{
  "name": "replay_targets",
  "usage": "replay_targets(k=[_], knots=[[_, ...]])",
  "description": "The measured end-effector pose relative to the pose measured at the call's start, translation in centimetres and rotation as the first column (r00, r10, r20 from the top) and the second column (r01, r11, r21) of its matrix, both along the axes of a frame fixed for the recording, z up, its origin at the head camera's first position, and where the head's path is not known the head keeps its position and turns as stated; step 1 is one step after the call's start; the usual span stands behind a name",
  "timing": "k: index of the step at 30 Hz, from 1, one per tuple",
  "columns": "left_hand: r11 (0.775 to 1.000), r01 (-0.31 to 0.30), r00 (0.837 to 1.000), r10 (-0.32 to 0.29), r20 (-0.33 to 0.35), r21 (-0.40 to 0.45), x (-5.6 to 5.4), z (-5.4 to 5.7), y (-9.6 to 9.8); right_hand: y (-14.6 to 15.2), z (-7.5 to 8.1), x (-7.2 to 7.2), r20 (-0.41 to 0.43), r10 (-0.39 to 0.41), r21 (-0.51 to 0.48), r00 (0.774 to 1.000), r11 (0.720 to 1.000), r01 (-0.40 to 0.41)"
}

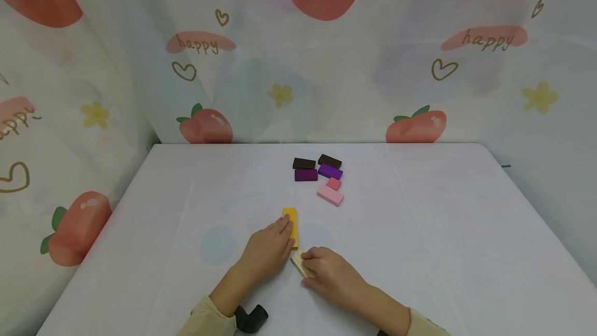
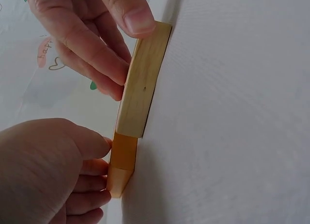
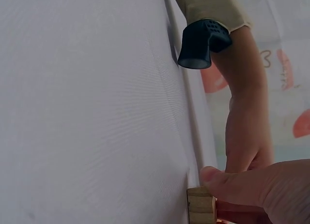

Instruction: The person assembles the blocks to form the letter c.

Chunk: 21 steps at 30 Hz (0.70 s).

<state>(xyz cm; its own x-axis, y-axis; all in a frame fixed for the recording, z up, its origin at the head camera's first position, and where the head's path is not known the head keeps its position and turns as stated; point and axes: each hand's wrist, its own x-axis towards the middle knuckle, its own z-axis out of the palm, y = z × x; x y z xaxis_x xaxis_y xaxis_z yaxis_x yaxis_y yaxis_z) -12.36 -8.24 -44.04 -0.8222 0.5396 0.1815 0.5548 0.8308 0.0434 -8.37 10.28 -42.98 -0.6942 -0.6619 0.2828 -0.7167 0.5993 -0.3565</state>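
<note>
A yellow rectangular block (image 1: 294, 232) lies lengthwise on the white table, pointing away from me. My left hand (image 1: 267, 250) rests on it from the left, its fingertips and thumb touching the block's upper face. Just nearer to me, a pale wooden block (image 2: 144, 83) is pinched between the thumb and fingers of my right hand (image 1: 335, 276). In the left wrist view the pale block's far end meets the near end of the yellow block or overlaps it in sight; whether they touch I cannot tell. The right wrist view shows the pale block's end face (image 3: 200, 204).
Beyond my hands lie two dark brown blocks (image 1: 304, 163), a dark purple block (image 1: 306, 175), a violet block (image 1: 330, 171), a small red block (image 1: 333, 183) and a pink block (image 1: 330, 195). A black curved device (image 1: 252, 319) sits at my left wrist. Printed curtains hang behind the table.
</note>
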Motion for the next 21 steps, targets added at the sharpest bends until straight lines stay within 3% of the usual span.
replay_targets(k=[15,21], knots=[[1.000,-0.011,0.999,0.011,0.036,-0.009,-0.13,0.03,0.02,-0.33,0.00,-0.31,-0.004,0.015,0.018,1.000,1.000,-0.015],[1.000,0.001,1.000,-0.001,0.014,0.003,-0.09,0.16,-0.06,-0.33,0.06,-0.47,0.024,0.023,0.028,0.999,0.999,-0.024]])
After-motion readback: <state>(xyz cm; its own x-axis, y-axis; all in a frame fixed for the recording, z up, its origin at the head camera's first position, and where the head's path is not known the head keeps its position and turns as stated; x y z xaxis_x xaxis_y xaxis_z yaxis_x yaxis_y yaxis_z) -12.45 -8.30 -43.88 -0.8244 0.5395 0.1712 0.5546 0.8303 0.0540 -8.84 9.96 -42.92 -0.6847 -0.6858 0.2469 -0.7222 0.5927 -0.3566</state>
